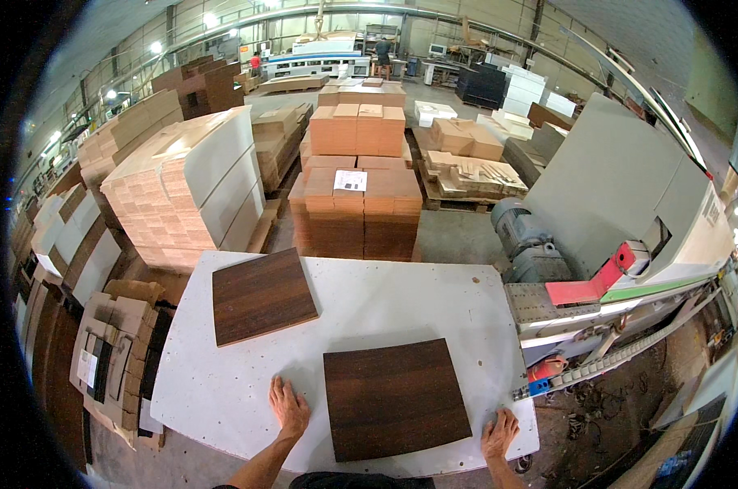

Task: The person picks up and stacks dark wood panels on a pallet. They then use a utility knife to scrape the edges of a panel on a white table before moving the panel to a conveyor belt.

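A dark brown wood-grain panel (395,399) lies flat on a white tabletop (434,297), close to my body. To its left, my left hand (289,407) rests on the white surface with the fingers stretched out and nothing in them. On the panel's other side, near the table's right edge, my right hand (499,433) lies on the surface, fingers slightly bent and apart, also holding nothing. Neither hand touches the panel. Farther off at the left, a second dark brown panel (263,295) lies turned at an angle.
Beyond the table stand stacks of brown boards (357,216) and pale panels with white faces (190,183). A large grey machine (605,196) with a motor (528,240) and red bracket (601,277) borders the right side. Cardboard-wrapped bundles (116,359) stand at the left.
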The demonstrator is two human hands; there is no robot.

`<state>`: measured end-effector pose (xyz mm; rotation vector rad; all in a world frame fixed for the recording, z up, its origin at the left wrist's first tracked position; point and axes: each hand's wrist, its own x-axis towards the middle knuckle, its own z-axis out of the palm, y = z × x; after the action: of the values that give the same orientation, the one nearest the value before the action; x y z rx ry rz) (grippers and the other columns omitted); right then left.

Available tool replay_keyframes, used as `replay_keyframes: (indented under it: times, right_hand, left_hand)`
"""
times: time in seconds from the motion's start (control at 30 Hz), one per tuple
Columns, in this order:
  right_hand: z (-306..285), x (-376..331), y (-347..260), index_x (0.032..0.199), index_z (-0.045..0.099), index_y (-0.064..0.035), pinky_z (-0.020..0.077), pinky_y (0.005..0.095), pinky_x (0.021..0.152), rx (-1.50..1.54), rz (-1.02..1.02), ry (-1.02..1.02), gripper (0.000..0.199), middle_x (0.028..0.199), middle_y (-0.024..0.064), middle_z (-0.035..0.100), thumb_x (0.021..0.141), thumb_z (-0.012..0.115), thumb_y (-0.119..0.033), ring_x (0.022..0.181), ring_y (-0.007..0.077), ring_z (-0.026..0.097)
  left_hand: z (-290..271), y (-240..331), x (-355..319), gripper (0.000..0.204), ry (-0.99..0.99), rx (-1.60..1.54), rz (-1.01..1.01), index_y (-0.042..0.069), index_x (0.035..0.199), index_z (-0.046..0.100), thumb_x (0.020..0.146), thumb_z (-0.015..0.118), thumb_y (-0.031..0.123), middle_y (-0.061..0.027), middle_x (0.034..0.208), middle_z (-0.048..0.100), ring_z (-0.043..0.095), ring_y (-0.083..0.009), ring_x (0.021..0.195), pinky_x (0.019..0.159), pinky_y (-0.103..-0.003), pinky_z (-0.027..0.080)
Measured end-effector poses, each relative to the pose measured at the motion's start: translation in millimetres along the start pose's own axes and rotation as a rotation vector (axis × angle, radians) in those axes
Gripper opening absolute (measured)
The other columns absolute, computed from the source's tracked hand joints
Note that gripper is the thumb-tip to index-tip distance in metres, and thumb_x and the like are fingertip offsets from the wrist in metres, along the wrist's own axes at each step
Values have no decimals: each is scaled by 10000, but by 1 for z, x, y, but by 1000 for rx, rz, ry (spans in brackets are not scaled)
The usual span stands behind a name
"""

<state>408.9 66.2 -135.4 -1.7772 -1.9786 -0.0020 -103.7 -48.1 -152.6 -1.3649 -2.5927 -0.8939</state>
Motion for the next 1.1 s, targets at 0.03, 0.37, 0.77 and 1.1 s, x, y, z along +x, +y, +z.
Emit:
replay_keyframes:
  times: [0.03, 0.37, 0.77, 1.1]
  right_hand:
    - [2, -1, 3, 1264, 514, -17, 312, 548, 1011, -4, -5, 7, 439, 1305, 213, 500, 895, 532, -253, 1216, 421, 442]
    - [2, -1, 3, 1245, 513, -23, 313, 545, 1006, 5, -8, 21, 442, 1305, 209, 501, 830, 590, -154, 1217, 420, 441]
    - [2, -1, 4, 1268, 511, -24, 301, 556, 1012, 13, 12, -14, 471, 1319, 220, 480, 842, 584, -210, 1232, 419, 420]
    - [0, -1, 3, 1276, 502, -25, 294, 560, 1021, 5, 28, -45, 494, 1333, 218, 467, 831, 595, -219, 1238, 423, 412]
  left_hand:
    - [0, 1, 0, 499, -1, 0, 3, -63, 1275, 499, 814, 624, 80, -276, 1456, 386, 299, -439, 1408, 1164, -546, 236]
    - [-1, 3, 2, 499, -35, -11, -32, -67, 1286, 491, 828, 615, 87, -275, 1475, 374, 285, -432, 1422, 1173, -540, 220]
    - [-4, 5, 1, 499, -19, -6, -7, -68, 1287, 490, 832, 623, 88, -277, 1469, 377, 288, -435, 1417, 1167, -540, 232]
    - [-3, 4, 1, 495, -40, -2, -27, -72, 1286, 495, 836, 620, 92, -283, 1473, 376, 294, -439, 1415, 1166, -543, 234]
